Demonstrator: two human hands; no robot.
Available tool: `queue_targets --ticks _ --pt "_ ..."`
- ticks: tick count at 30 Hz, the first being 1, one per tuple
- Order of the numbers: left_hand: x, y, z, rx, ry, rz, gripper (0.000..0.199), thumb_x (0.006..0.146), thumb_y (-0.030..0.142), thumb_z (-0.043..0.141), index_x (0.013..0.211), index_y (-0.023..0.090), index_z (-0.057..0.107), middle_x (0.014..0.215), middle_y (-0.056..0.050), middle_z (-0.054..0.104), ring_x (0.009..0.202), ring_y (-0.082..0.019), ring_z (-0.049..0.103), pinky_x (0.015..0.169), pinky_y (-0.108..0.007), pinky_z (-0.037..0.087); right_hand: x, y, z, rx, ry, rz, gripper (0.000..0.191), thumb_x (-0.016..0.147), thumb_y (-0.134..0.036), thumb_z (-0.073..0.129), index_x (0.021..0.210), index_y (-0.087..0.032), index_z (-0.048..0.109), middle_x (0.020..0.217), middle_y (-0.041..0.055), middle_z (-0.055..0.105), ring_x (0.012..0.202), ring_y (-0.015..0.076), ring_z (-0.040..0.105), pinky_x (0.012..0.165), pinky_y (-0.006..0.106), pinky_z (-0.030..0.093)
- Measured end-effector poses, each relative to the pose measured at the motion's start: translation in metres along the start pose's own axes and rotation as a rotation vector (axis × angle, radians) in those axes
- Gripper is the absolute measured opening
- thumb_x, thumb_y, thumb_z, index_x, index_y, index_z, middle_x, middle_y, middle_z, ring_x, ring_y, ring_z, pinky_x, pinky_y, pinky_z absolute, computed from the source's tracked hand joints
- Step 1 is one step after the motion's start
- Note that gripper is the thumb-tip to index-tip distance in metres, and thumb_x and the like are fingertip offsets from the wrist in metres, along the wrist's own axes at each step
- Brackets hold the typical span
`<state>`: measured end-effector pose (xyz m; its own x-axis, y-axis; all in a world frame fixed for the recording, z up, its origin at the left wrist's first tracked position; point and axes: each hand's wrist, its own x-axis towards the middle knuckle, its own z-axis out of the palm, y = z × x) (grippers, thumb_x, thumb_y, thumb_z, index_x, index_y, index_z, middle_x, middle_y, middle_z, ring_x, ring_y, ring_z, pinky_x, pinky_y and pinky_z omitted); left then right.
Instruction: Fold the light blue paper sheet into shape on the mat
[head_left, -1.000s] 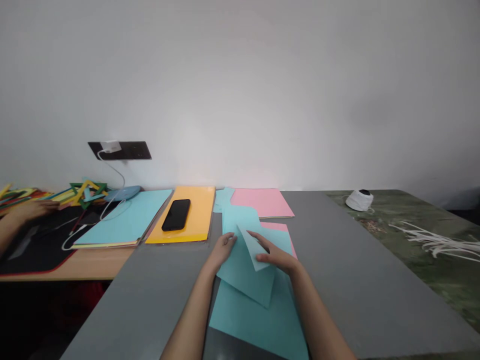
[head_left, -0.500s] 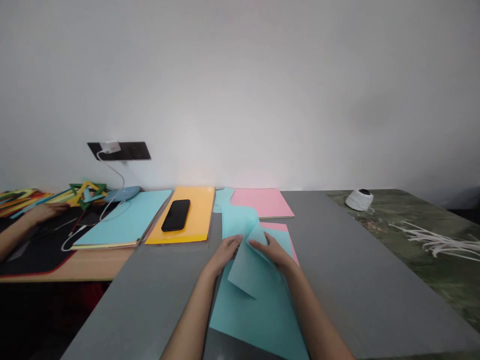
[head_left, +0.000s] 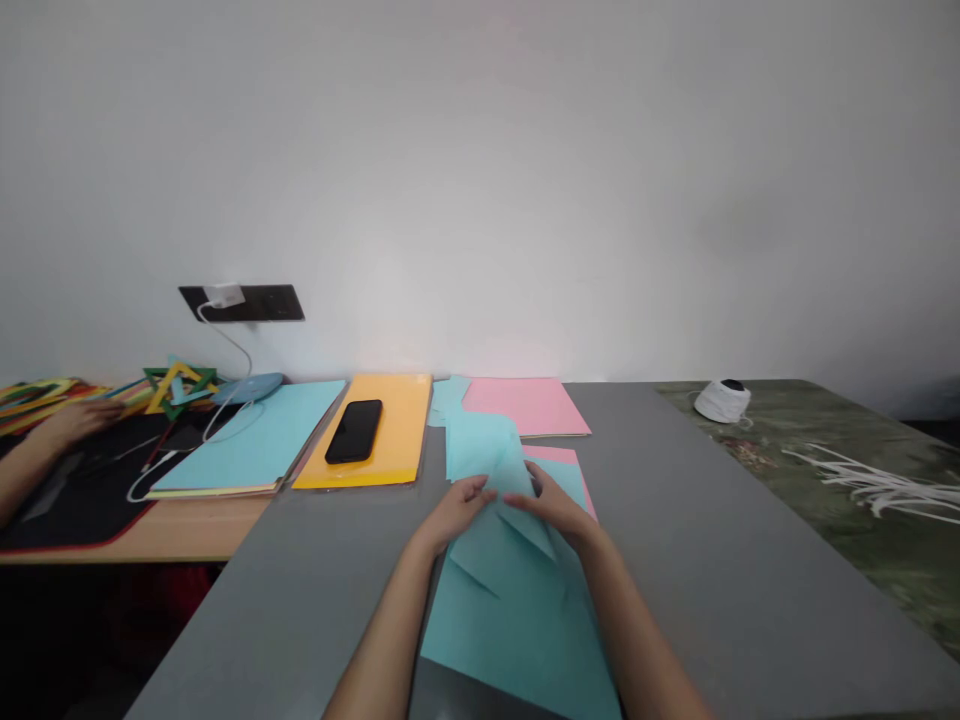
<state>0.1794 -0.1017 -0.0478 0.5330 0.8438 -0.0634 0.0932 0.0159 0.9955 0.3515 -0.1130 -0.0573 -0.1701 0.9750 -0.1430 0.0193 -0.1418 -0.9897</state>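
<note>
A folded sheet of light blue-green paper (head_left: 504,545), with loose flaps, lies between my hands over a larger sheet of the same colour (head_left: 510,640). At its left side, my left hand (head_left: 456,508) curls thumb and fingers onto the paper's edge. Thumb and fingers of my right hand (head_left: 553,503) close on the right edge, some of them behind the paper. Just beyond rises a curved blue-green piece (head_left: 480,440); where it joins the paper I hold is hard to make out. Pink paper (head_left: 583,485) peeks out at the right.
Left on the grey table (head_left: 705,580), a black phone (head_left: 354,431) rests on an orange paper pack (head_left: 409,420). Pink sheets (head_left: 525,405) lie by the wall. Another person's hand (head_left: 82,420) is among coloured strips at far left. White strips (head_left: 885,480) and a thread cone (head_left: 722,400) lie right.
The folded paper's flaps have dropped flatter and shifted between my hands. My left hand has turned a little, its fingers pointing more to the right. The other person's hand has moved slightly left.
</note>
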Motion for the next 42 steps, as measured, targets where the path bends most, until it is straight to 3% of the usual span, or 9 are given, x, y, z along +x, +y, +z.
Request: queue_targets --ticks 2,5,7,12,17,42 --pt "-0.003 0.003 0.002 -0.043 -0.077 0.003 0.036 0.073 0.041 0.052 0.096 0.015 0.060 0.089 -0.007 0.064 0.084 -0.019 0.056 0.075 -0.031 0.042 0.000 -0.001 -0.005 0.132 -0.048 0.002 0.053 0.060 -0.044 0.064 0.105 -0.019 0.052 0.092 0.0081 0.064 0.083 0.0228 0.060 0.072 0.036 0.047" --pt "-0.005 0.006 0.004 -0.127 -0.153 0.003 0.037 0.072 0.043 0.052 0.097 0.017 0.060 0.089 -0.007 0.065 0.081 -0.019 0.057 0.074 -0.031 0.043 0.003 0.000 -0.008 0.220 -0.023 -0.041 0.044 0.055 -0.039 0.069 0.091 -0.016 0.060 0.082 0.0074 0.067 0.076 0.0239 0.061 0.070 0.037 0.047" --pt "-0.004 0.004 0.004 -0.121 -0.116 -0.024 0.037 0.069 0.044 0.054 0.091 0.016 0.062 0.085 -0.007 0.066 0.075 -0.018 0.059 0.068 -0.030 0.044 0.006 0.002 -0.009 0.237 0.053 -0.045 0.044 0.049 -0.035 0.073 0.086 -0.015 0.061 0.078 0.0068 0.067 0.072 0.0242 0.062 0.067 0.037 0.048" --pt "0.004 -0.008 -0.001 0.049 0.122 -0.108 0.037 0.055 0.046 0.065 0.070 0.011 0.062 0.065 -0.005 0.065 0.056 -0.016 0.057 0.050 -0.024 0.041 0.011 0.004 -0.008 0.286 0.207 -0.032 0.050 0.044 -0.032 0.075 0.089 -0.016 0.061 0.075 0.0051 0.068 0.069 0.0244 0.062 0.063 0.036 0.049" --pt "0.009 -0.012 -0.001 0.116 0.251 -0.049 0.036 0.050 0.042 0.070 0.069 0.012 0.063 0.064 -0.005 0.065 0.062 -0.017 0.058 0.054 -0.024 0.042 0.010 0.002 -0.006 0.342 0.242 -0.026 0.049 0.043 -0.029 0.075 0.088 -0.017 0.061 0.075 0.0041 0.068 0.067 0.0230 0.062 0.061 0.034 0.050" --pt "0.010 -0.017 -0.004 0.122 0.276 -0.048 0.043 0.044 0.038 0.074 0.078 0.014 0.062 0.072 -0.005 0.064 0.069 -0.019 0.058 0.060 -0.026 0.044 0.013 0.004 -0.006 0.304 0.279 -0.069 0.050 0.040 -0.031 0.076 0.085 -0.017 0.059 0.072 0.0038 0.067 0.063 0.0212 0.061 0.058 0.033 0.049"
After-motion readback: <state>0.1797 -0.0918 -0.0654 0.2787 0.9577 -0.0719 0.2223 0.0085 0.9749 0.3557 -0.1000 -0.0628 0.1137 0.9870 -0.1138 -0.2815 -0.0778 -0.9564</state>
